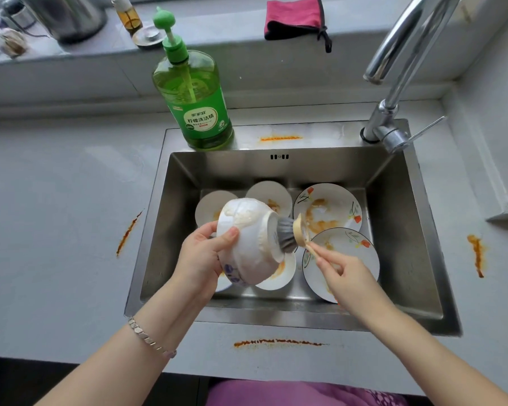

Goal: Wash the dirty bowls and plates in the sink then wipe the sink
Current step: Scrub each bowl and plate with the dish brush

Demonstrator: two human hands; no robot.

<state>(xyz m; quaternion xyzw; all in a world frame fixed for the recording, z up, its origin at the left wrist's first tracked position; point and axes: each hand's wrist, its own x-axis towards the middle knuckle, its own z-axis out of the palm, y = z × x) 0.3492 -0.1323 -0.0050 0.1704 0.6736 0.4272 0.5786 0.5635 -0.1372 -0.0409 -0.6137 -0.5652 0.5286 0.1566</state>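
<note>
**Soapy bowl, slippery hold**

We judge a slip the main risk. The white ceramic bowl with blue flowers (247, 241) is coated in suds and tipped on its side above the stainless steel sink (408, 230). A hard push from the grey-bristled, wooden-handled dish brush (288, 234) could knock it onto the stained floral plates (346, 241) beneath and chip them.

Our left hand (201, 256) grips the rim, thumb pressed on the outer wall, the other fingers hidden behind it. Our right hand (345, 273) pinches the brush handle between thumb and curled fingers. The bristles touch the bowl's base, just beyond those fingertips.
</note>
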